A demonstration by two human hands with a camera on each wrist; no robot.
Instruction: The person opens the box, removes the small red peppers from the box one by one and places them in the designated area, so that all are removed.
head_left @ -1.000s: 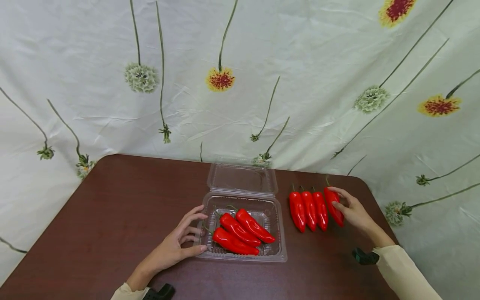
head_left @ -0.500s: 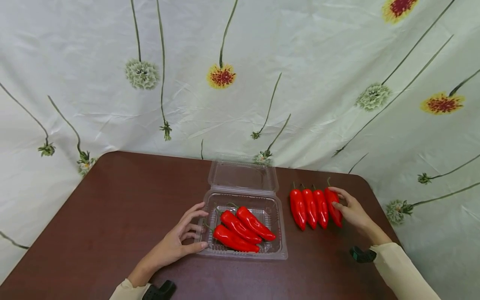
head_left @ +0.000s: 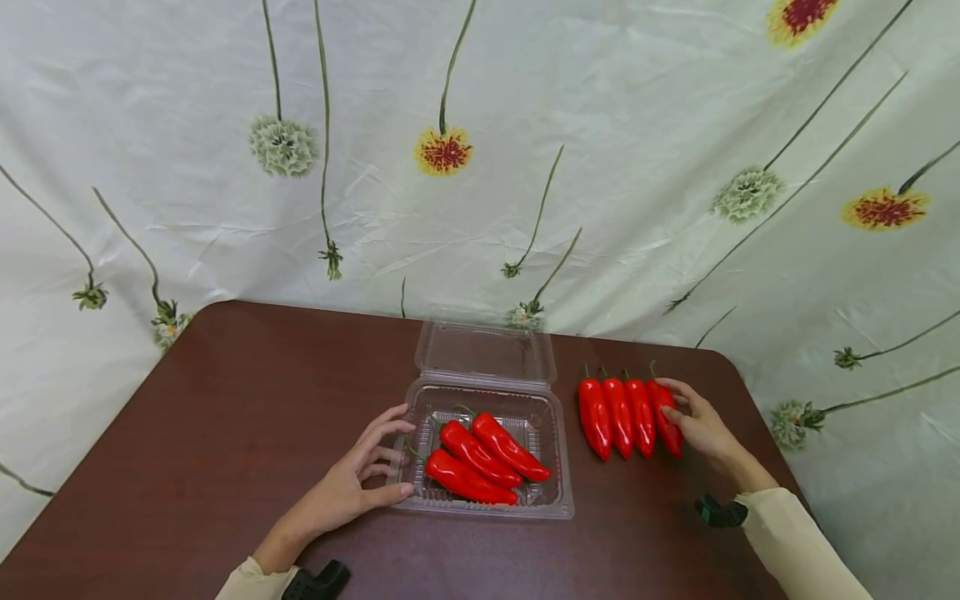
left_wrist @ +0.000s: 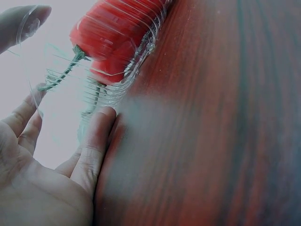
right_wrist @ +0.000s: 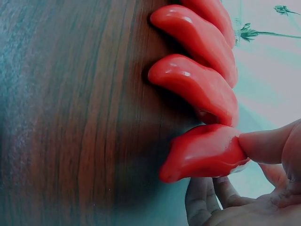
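A clear plastic clamshell container point(head_left: 566, 471) sits mid-table, its lid point(head_left: 483, 354) folded back. Inside lie three red peppers point(head_left: 480, 454) with green stems, side by side at a slant. My left hand point(head_left: 352, 479) touches the container's left side with spread, fairly straight fingers. To the right, three more red peppers point(head_left: 617, 417) stand out in a row, stems pointing away from me. My right hand point(head_left: 705, 429) pinches another red pepper point(right_wrist: 207, 150) between thumb and fingers, at the right end of this row, right beside its neighbour.
The dark brown wooden table point(head_left: 225, 433) has rounded far corners. Behind it hangs a pale cloth point(head_left: 375, 100) printed with flowers, close along the table's far edge. Each wrist wears a dark strap device point(head_left: 318, 581).
My right hand has shifted its pepper slightly left, so the gap to the row has narrowed. The left hand and the container hold their place; the head view tilts slightly.
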